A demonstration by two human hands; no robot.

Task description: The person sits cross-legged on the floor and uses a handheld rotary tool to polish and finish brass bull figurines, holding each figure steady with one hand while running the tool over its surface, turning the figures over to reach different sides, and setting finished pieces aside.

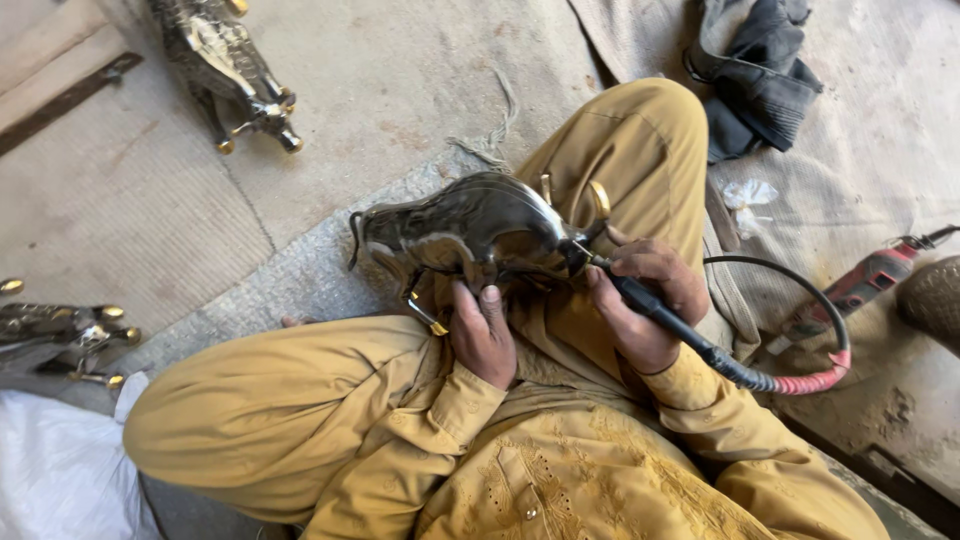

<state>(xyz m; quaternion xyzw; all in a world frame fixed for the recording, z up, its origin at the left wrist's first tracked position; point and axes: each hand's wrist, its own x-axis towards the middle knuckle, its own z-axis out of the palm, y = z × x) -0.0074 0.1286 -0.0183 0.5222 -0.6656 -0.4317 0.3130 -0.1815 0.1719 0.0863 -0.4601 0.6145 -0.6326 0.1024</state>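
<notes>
- My left hand grips the metal bull from below, fingers clenched on its underside, propping it over my lap for access.
- My right hand grasps the rotary handpiece pen-style, tip at the bull's head.
- 2 more bulls lie on the floor.

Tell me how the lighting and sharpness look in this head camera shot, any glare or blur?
Head view: soft, even daylight, faint shadows; bright glare streaks on the metal bull figure; left hand and right hand sharp, no motion blur; slight wide-angle stretching toward the edges.
</notes>
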